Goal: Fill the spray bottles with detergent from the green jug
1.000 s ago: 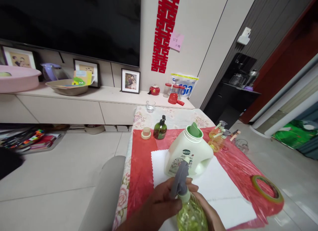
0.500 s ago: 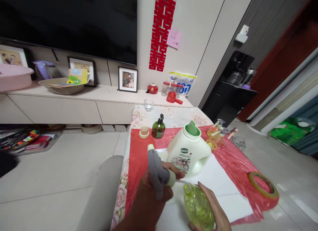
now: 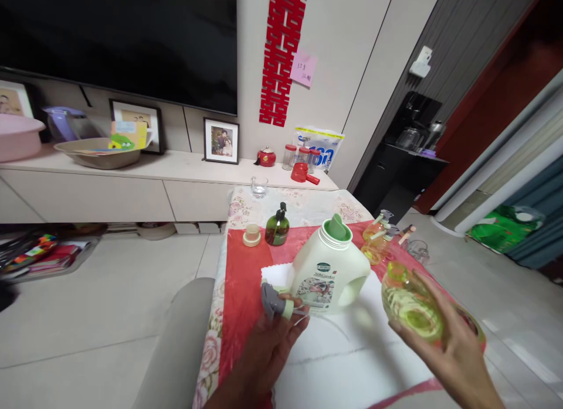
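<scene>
My left hand (image 3: 277, 333) is closed around a grey-and-cream spray head (image 3: 276, 302), whose thin dip tube points right across the white sheet. Off to the right, my right hand (image 3: 448, 333) grips a clear yellow-green bottle (image 3: 411, 300); its neck is uncapped and tilts up to the left, apart from the spray head. Between and behind both hands stands a large pale green detergent jug (image 3: 329, 274), its mouth open with a green spout inside. A dark green pump bottle (image 3: 277, 226) and a cream cap (image 3: 252, 235) are at the jug's left.
Several yellow spray bottles (image 3: 373, 245) stand at the table's right edge. A roll of tape (image 3: 477, 327) lies partly behind my right hand. Red plastic (image 3: 244, 292) and a white sheet (image 3: 334, 362) cover the table. A glass cup (image 3: 259, 187) stands at the back.
The spray head's tube has come away from the yellow-green bottle. My right hand has carried the bottle up and to the right. My left hand stays near the jug with the spray head.
</scene>
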{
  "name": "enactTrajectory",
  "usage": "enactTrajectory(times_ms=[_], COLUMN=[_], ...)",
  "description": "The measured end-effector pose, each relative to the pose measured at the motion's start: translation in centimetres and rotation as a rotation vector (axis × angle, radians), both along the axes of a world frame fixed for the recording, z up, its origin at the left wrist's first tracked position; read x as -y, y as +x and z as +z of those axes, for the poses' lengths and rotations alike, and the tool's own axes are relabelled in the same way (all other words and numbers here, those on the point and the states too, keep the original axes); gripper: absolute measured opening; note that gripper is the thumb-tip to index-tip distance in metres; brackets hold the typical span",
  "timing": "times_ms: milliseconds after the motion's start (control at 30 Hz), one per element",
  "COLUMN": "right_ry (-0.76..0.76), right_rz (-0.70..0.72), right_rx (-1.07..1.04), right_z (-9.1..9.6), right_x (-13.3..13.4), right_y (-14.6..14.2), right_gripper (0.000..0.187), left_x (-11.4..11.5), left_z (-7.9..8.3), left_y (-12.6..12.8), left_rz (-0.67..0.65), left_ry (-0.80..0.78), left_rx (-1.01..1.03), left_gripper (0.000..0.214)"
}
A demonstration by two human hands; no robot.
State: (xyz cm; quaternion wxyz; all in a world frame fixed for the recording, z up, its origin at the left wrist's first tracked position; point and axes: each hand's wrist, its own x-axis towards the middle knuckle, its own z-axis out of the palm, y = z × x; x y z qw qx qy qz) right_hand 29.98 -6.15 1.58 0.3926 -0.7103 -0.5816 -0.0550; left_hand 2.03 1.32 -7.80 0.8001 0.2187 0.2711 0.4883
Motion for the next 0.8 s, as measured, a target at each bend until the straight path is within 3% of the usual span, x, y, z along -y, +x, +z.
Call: enactTrajectory(times_ms=[167, 300, 800], right_ry=[0.118, 0.093, 0.001], right_rz=[0.191, 0.297, 0.335], right_rx=[0.344, 0.552, 0.962], right_z=[6.3, 9.5, 12.8], right_x=[-3.8, -5.8, -8.4], right_y=[-0.3, -1.1, -1.5], right_gripper=[0.08, 0.069, 0.064], left_x=[-0.1, -0.6, -0.7], left_z=[-2.4, -2.9, -3.3], left_y=[0.1, -0.2, 0.0], left_rz=[0.0, -0.02, -0.035], left_ry=[0.017, -0.05, -0.073], left_rx=[0.034, 0.042, 0.112], left_gripper=[0.048, 0.053, 0.045])
